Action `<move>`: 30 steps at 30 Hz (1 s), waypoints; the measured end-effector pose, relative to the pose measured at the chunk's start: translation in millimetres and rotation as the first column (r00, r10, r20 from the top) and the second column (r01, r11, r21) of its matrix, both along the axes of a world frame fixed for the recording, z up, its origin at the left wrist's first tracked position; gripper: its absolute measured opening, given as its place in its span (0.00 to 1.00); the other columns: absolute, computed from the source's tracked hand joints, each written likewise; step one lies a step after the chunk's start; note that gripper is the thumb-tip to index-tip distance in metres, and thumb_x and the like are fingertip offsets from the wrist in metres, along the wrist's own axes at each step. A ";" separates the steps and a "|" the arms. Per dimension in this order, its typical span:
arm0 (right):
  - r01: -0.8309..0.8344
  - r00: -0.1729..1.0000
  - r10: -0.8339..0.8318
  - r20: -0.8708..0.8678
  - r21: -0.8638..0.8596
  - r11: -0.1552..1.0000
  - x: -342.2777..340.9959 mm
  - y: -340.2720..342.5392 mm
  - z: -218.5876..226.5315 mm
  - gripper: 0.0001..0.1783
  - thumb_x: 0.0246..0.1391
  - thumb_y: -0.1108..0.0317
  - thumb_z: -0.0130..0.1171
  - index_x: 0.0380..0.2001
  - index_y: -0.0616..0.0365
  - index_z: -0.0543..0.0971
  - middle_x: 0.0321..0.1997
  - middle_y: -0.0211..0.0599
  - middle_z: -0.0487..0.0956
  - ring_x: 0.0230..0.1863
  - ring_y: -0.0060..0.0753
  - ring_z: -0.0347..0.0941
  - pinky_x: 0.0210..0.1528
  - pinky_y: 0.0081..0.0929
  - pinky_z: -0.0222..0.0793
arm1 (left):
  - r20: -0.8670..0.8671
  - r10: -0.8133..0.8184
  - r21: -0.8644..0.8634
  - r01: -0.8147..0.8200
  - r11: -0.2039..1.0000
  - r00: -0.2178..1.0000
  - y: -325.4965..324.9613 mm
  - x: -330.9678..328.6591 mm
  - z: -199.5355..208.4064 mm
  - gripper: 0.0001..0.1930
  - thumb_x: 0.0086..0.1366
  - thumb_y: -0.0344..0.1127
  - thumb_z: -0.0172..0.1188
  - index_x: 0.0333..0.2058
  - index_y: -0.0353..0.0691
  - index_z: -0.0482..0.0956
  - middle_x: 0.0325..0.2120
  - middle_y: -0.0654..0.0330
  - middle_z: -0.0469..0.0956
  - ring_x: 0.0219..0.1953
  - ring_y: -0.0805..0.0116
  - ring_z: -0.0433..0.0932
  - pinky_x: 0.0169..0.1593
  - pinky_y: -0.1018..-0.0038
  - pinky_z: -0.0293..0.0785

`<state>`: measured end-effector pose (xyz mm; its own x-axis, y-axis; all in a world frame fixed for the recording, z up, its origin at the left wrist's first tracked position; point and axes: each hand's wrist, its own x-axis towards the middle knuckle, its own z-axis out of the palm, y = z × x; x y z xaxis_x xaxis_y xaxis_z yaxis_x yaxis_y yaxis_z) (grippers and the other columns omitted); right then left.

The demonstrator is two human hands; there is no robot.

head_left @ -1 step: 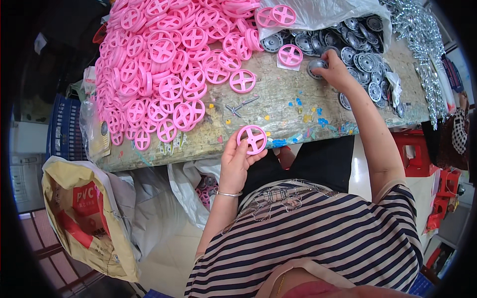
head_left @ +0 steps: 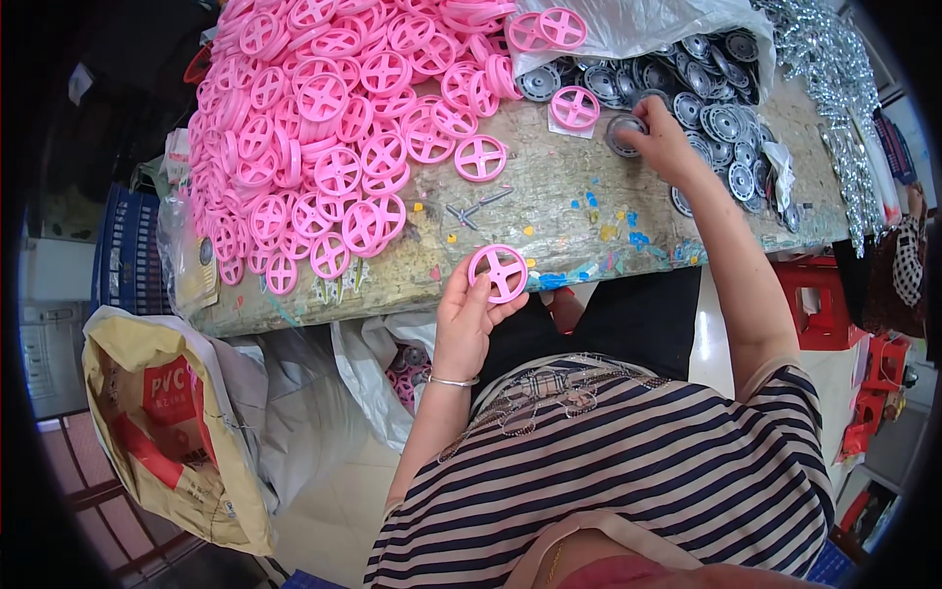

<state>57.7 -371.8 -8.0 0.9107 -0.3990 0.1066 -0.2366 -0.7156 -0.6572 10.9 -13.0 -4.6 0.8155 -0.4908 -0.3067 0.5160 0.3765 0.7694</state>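
Near the table's front edge, my left hand point(head_left: 465, 326) grips a pink four-spoked wheel point(head_left: 501, 274) by its lower left rim, thumb on top. My right hand point(head_left: 661, 143) reaches to the back right, its fingers pinching a grey round disc point(head_left: 619, 136) at the edge of a pile of similar grey discs point(head_left: 721, 123). A large heap of pink wheels point(head_left: 339, 98) covers the left and back of the table. One lone pink wheel point(head_left: 575, 108) lies on a white paper piece just left of my right hand.
A white plastic bag point(head_left: 638, 27) lies over the grey discs. Silver tinsel point(head_left: 834, 108) hangs at the table's right. Small grey rods point(head_left: 478, 207) and coloured scraps lie on the worn tabletop point(head_left: 549, 196). An open yellow sack point(head_left: 118, 432) stands lower left; a red stool point(head_left: 819, 304) is at right.
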 end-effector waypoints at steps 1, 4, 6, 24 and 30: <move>-0.054 0.995 0.045 0.094 0.101 0.993 -3.5 16.4 10.6 0.18 0.49 0.66 0.64 0.39 0.59 0.69 0.35 0.37 0.74 0.34 0.26 0.70 0.35 0.23 0.67 | -0.003 0.008 0.001 -0.008 1.000 1.000 -0.9 0.6 1.3 0.20 0.71 0.32 0.43 0.59 0.35 0.58 0.50 0.52 0.71 0.50 0.59 0.75 0.47 0.63 0.79; -0.233 0.961 0.277 0.003 0.552 0.801 -24.3 100.3 54.8 0.20 0.54 0.69 0.59 0.51 0.54 0.73 0.40 0.29 0.78 0.33 0.17 0.72 0.29 0.16 0.69 | 0.031 0.039 0.037 -0.041 0.998 0.999 -0.9 -2.2 4.5 0.20 0.71 0.32 0.43 0.59 0.35 0.58 0.50 0.52 0.70 0.50 0.59 0.75 0.49 0.62 0.79; -0.308 0.941 0.333 0.068 0.584 0.751 -46.8 148.0 56.1 0.20 0.52 0.72 0.60 0.50 0.52 0.76 0.39 0.29 0.77 0.34 0.17 0.71 0.30 0.16 0.69 | 0.045 0.027 -0.011 -0.027 1.000 0.999 -6.1 -0.7 4.3 0.20 0.69 0.29 0.47 0.59 0.35 0.59 0.51 0.54 0.70 0.50 0.62 0.74 0.50 0.64 0.78; -0.367 0.907 0.421 0.017 0.524 0.769 -74.8 197.8 35.6 0.15 0.52 0.66 0.63 0.41 0.61 0.74 0.27 0.33 0.75 0.21 0.19 0.68 0.23 0.22 0.66 | 0.117 0.062 0.043 -0.067 0.997 0.991 1.2 -17.7 7.8 0.18 0.71 0.32 0.44 0.58 0.35 0.63 0.49 0.54 0.71 0.49 0.65 0.75 0.50 0.66 0.78; -0.569 0.770 0.429 0.471 0.204 0.797 -72.8 208.7 17.0 0.15 0.57 0.65 0.57 0.45 0.61 0.72 0.26 0.31 0.75 0.13 0.15 0.63 0.11 0.16 0.58 | -0.055 0.117 -0.119 -0.123 0.985 0.992 -5.1 -19.7 11.2 0.18 0.73 0.37 0.37 0.57 0.37 0.60 0.49 0.51 0.71 0.49 0.59 0.76 0.50 0.63 0.78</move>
